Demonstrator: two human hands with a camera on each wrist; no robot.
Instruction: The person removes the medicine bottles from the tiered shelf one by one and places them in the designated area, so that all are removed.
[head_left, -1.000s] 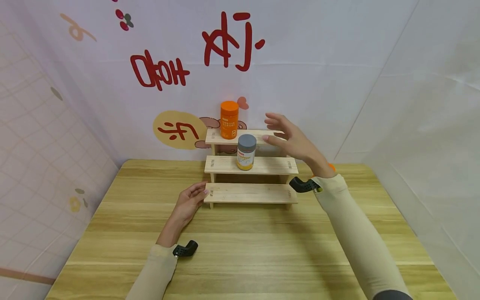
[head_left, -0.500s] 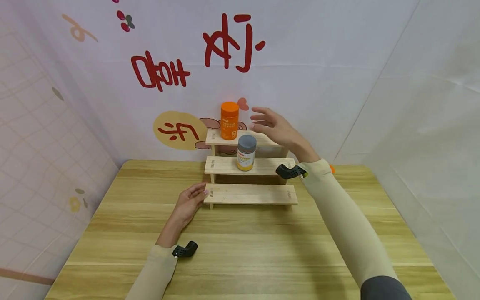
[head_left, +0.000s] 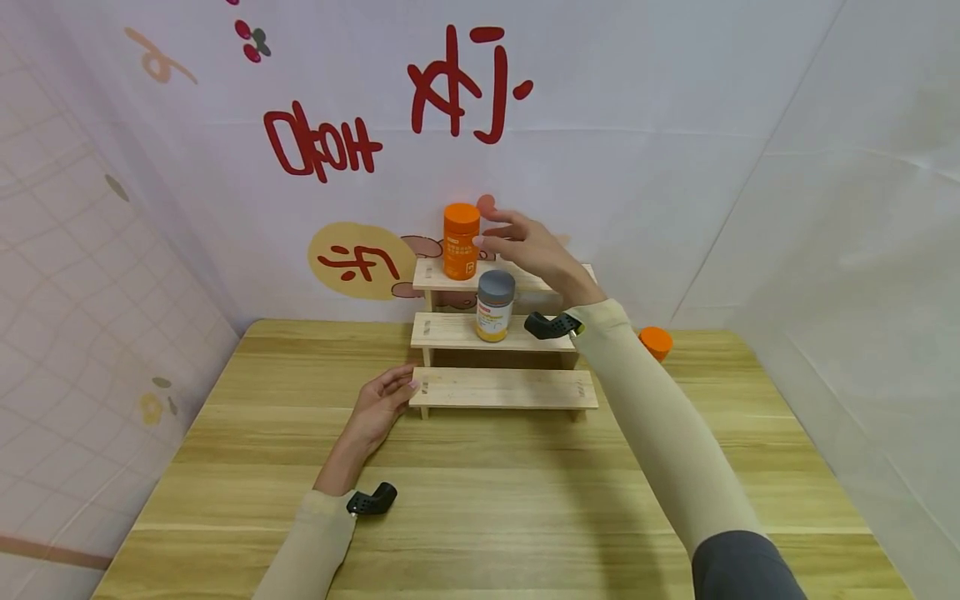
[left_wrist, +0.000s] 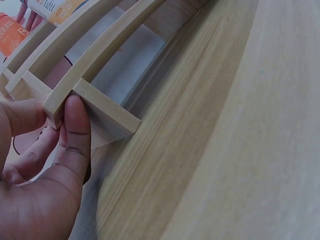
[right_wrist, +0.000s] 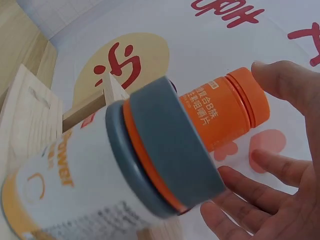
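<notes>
Orange bottle (head_left: 460,252) likely light, stiff, slick, best held mid-body; right hand (head_left: 534,248) fingers apart, left hand (head_left: 375,407) fingers pinching shelf (head_left: 502,388).

Small booth (head_left: 840,275), creased white sheeting (head_left: 637,183) for walls, red printed lettering (head_left: 500,92), wood-grain table (head_left: 480,508)

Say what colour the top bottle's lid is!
Orange; the lid shows best in the right wrist view.

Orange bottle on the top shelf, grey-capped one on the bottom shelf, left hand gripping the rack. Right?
Wrong shelf: the head view shows the grey-capped bottle on the middle shelf. The rest stands: orange bottle on the top shelf, left hand gripping the rack.
</notes>
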